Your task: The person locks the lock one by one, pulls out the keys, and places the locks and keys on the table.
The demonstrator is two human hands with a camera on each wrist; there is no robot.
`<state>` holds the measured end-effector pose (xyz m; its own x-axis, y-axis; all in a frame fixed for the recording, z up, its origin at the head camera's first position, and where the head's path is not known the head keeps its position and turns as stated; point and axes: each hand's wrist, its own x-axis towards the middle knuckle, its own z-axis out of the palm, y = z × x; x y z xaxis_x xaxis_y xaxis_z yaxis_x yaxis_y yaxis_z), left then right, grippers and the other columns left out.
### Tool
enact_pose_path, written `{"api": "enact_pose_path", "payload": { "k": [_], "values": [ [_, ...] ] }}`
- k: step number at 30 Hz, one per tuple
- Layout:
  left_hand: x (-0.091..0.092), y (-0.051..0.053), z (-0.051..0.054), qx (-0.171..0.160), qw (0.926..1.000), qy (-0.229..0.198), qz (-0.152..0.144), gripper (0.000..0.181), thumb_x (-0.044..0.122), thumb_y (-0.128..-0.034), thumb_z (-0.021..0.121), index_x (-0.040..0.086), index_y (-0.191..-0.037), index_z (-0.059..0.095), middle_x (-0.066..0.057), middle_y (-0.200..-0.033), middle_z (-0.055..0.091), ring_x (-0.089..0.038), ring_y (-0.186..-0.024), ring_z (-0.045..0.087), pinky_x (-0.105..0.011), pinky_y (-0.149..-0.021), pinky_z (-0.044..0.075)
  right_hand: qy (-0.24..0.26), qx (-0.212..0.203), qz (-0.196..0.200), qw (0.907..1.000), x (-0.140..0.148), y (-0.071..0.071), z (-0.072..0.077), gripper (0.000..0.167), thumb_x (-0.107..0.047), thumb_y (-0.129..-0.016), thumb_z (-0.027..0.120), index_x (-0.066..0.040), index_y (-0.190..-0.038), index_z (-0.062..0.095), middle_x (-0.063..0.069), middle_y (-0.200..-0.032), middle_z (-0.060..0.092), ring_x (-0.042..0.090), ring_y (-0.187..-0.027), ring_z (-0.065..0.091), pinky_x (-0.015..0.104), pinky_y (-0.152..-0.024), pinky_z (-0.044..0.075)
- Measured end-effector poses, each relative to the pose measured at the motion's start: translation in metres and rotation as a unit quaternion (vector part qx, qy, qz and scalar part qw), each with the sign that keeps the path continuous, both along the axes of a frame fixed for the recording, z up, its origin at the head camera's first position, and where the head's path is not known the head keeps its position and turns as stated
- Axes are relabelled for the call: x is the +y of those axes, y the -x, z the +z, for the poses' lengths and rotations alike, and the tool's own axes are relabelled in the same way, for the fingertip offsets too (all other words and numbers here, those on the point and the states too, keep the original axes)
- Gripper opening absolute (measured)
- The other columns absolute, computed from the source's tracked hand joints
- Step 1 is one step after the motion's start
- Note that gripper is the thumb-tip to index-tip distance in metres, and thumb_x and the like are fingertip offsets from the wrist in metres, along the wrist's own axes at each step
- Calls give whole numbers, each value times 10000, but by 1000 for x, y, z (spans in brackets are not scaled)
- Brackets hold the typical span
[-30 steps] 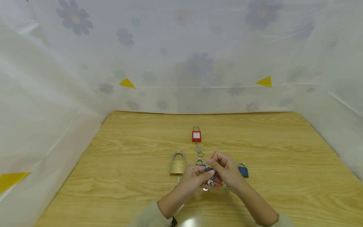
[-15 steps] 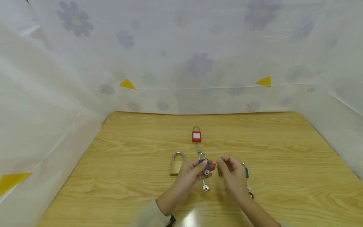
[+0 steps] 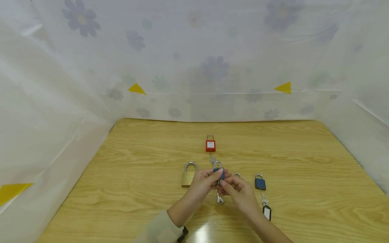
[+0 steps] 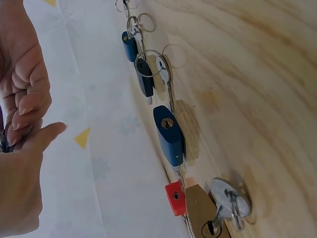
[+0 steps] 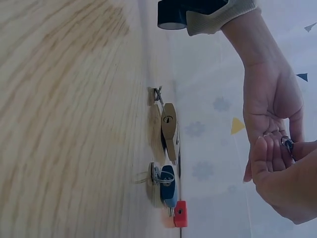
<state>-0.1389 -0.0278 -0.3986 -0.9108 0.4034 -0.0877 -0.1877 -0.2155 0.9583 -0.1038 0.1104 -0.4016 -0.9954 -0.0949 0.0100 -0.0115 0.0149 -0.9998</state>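
Note:
My left hand [image 3: 202,182] holds a small blue padlock [image 3: 219,172] above the table, thumb across its front. Its shackle points away from me, toward the back wall. At the padlock's near end, the fingers of my right hand [image 3: 238,190] pinch a small silver key [image 3: 219,183] that sits at the keyhole. How deep the key goes is hidden by the fingers. In the right wrist view, the round metal end of the key [image 5: 287,142] shows between the two hands. The left wrist view catches both hands at its left edge, with little of the padlock visible.
A brass padlock [image 3: 188,179] stands left of the hands, a red padlock [image 3: 210,145] with a key [image 3: 213,160] behind them. Another blue padlock [image 3: 260,183] lies right, before a key with a black tag [image 3: 266,213]. A padlock shackle [image 3: 237,175] shows behind my right hand.
My right hand first moved off the padlock to the right, then came back to its near end and took the key. My left hand shifted slightly left, keeping the padlock.

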Motion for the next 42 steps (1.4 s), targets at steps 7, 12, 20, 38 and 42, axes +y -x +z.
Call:
{"api": "enact_pose_path", "payload": {
  "k": [7, 12, 20, 38, 42],
  "values": [
    [4, -2, 4, -104, 9999, 2, 71, 387, 198, -937, 548, -136, -1131, 562, -201, -1110, 655, -137, -960, 668, -242, -856, 534, 911, -537, -150, 9943, -1, -1, -1, 83, -60, -884, 588, -90, -808, 604, -58, -773, 641, 89, -715, 636, 220, -718, 558],
    [6, -2, 5, -116, 9999, 12, 80, 377, 182, -934, 553, -151, -1109, 569, -193, -1077, 671, -124, -927, 673, -234, -835, 540, 878, -568, -493, 9933, -3, -2, -2, 77, -58, -871, 604, -59, -794, 609, -36, -756, 648, 107, -702, 643, 236, -707, 565],
    [8, -2, 6, -143, 9998, 13, 128, 373, 186, -928, 561, -153, -1080, 583, -177, -1039, 689, -81, -844, 677, -218, -795, 542, 926, -112, -750, 9928, -5, -4, -6, 109, -25, -865, 608, -46, -759, 620, -43, -712, 660, 92, -671, 649, 239, -676, 572],
    [8, -6, 6, -160, 9996, -64, 217, 378, 206, -927, 563, -144, -1070, 588, -148, -1011, 703, -66, -833, 678, -207, -769, 525, 1066, 416, -542, 9919, -5, -7, -9, 194, -2, -883, 573, -118, -736, 626, -60, -710, 669, 67, -684, 641, 206, -698, 558],
    [9, -8, 7, -213, 9994, -56, 268, 374, 215, -931, 558, -130, -1072, 594, -148, -1018, 700, -90, -862, 684, -242, -821, 529, 1078, 445, -579, 9915, -6, -6, -9, 203, 9, -881, 567, -113, -730, 624, -58, -704, 669, 68, -675, 643, 208, -684, 561]
  ]
}}
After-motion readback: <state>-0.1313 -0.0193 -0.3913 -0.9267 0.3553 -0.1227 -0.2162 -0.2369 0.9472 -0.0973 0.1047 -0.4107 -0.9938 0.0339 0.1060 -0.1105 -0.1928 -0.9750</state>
